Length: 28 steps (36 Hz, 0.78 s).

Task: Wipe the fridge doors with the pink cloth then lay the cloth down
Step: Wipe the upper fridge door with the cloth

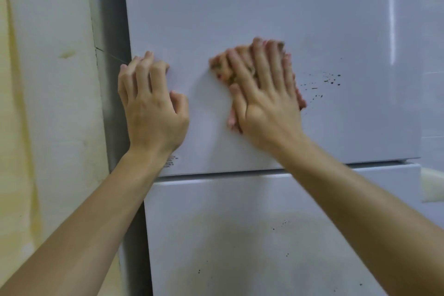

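Your right hand (266, 103) lay mid-frame on the upper door (264, 7), fingers spread wide and flat, pressing the cloth (223, 67) against the panel. The cloth was bunched under the palm and showed past the fingertips and at the hand's right edge. Your left hand (153, 108) braced at the door's left edge, fingers bent, tips on the panel, holding nothing. Dark specks (329, 79) sat just right of the cloth, with more on the lower door (240, 223).

Risks, judged:
- With no pinch on it, the cloth could slip out and drop.
- Bunched, it might smear the specks rather than lift them.
- The lower door could get skipped.
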Each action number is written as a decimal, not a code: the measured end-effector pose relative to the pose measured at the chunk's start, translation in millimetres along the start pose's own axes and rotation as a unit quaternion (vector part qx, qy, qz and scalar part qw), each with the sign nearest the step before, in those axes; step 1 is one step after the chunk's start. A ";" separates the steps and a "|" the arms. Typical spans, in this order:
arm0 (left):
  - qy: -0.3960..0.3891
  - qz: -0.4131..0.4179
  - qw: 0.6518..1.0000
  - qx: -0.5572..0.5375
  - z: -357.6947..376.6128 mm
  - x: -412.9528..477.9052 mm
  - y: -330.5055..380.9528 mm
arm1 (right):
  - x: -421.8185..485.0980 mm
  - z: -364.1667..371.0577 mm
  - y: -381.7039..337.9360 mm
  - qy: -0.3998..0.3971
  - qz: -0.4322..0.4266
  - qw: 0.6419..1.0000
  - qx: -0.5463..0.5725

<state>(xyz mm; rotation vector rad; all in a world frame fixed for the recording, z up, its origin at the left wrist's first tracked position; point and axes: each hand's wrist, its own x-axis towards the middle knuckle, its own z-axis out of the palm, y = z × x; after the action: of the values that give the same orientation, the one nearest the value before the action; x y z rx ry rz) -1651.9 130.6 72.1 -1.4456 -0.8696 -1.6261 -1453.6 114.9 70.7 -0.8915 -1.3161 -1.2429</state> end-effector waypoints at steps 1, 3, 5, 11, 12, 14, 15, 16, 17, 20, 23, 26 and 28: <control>-0.002 0.003 1.000 0.002 -0.9 0.0 -1.2 | 13.5 0.9 3.5 0.001 0.023 1.000 -0.004; -0.005 0.007 1.000 0.003 -2.4 -0.9 -2.4 | 26.7 1.2 5.9 -0.021 0.051 0.998 -0.008; -0.006 0.006 1.000 -0.003 -2.0 -3.3 -1.3 | 24.6 0.6 4.4 -0.019 0.054 0.998 -0.015; -0.003 -0.001 1.000 -0.030 5.4 -10.9 7.8 | -6.2 1.5 -1.9 0.009 0.037 0.999 -0.034; -0.004 0.000 1.000 -0.031 6.0 -11.9 9.3 | -14.1 -0.2 -1.7 0.007 0.023 0.999 -0.029; -0.013 0.009 0.999 -0.030 7.5 -13.8 12.9 | -29.5 -4.6 0.2 -0.006 0.000 1.000 -0.017; -0.019 0.018 0.999 -0.031 8.5 -14.2 15.2 | -35.3 -7.2 1.9 -0.014 -0.010 1.000 -0.012; -0.025 0.029 0.999 -0.032 9.7 -14.2 17.9 | -39.5 -9.8 4.1 -0.021 -0.019 1.000 -0.008; -0.031 0.040 0.998 -0.034 10.9 -14.0 21.1 | -41.9 -12.4 7.3 -0.030 -0.030 0.999 -0.004; -0.040 0.050 0.997 -0.048 13.7 -13.5 27.0 | -39.2 -18.1 19.9 -0.049 -0.067 0.997 0.008; -0.035 0.053 0.997 -0.038 14.9 -14.3 25.1 | -25.0 -18.7 32.7 -0.039 -0.083 0.996 0.009; -0.029 0.053 0.998 -0.034 17.0 -14.1 25.7 | -1.7 -13.7 46.7 0.003 -0.060 0.998 -0.008; -0.027 0.054 0.998 -0.029 17.4 -14.1 27.0 | 18.9 -10.0 54.0 0.025 -0.023 0.999 -0.023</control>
<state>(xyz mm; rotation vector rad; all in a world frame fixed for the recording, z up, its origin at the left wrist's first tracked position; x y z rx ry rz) -1619.2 134.9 60.0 -1.5550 -0.7676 -1.5497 -1402.2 112.1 97.7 -0.8613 -1.2788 -1.3282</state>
